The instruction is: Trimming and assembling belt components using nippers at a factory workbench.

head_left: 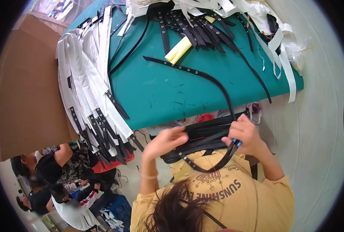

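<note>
A black strap (218,83) with metal eyelets runs from the green table down through my right hand (243,133). My right hand is closed on it, and a small tool with blue parts (237,143), mostly hidden, sits in the same grip. Below the hand the strap curves left, its eyeleted end (185,159) hanging close under my left hand (167,140). The left fingers are loosely bent and apart, with nothing visible between them. Behind both hands, a bundle of black straps (207,129) lies across my lap.
On the green table (156,92) are dark thread scraps, a yellow folded piece (179,50) and a pile of black eyeleted straps (195,29). White strips with black ends (87,73) drape over its left edge, beside a cardboard box (32,85). Other people sit at lower left.
</note>
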{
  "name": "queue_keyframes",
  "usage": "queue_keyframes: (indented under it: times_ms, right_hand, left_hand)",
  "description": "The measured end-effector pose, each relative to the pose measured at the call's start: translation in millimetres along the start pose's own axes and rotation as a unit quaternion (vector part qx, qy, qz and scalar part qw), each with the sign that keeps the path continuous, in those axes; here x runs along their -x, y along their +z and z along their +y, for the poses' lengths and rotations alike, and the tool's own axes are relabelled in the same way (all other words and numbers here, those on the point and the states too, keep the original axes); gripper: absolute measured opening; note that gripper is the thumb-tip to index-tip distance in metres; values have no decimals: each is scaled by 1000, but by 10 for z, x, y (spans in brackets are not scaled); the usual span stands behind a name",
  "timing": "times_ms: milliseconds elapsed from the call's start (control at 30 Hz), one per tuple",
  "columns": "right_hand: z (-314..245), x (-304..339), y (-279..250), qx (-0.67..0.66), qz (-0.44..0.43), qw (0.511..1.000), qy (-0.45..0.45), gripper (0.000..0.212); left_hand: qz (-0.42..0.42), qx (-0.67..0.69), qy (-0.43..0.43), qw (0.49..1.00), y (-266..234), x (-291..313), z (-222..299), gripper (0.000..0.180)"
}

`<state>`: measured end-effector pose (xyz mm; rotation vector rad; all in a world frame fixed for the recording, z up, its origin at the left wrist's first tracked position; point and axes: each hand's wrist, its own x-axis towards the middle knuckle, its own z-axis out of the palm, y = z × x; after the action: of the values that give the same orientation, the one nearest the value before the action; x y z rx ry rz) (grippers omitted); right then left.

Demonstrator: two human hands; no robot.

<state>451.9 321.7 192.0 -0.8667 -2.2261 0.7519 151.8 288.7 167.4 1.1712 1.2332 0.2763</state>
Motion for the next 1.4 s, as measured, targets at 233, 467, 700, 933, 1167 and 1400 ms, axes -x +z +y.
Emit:
queue_keyframes:
  times_ms: [233,467,700,933,1167,1400]
  right_hand:
    - [-263,36,293,-145,-102,982,-61,28]
    - [-191,-167,-41,-305,-175,935,41,37]
    - [123,-835,76,-670,12,692,268,49]
    - [-303,-848,226,-519,98,808,263,46]
    - [16,-1057,-108,-653,4,680,333,28]
    - [71,-1023,-34,-301,246,893,226,28]
  left_hand:
    - [54,428,26,902,339,-935,694,53]
    - [91,483,188,850,64,-763,789,29]
    - [-90,237,50,966,349,110,635,44]
    - [159,156,101,970,444,49,980,15]
    - [101,96,105,985,404,30,1037,22]
    - [152,194,85,965,372,-72,1025,13]
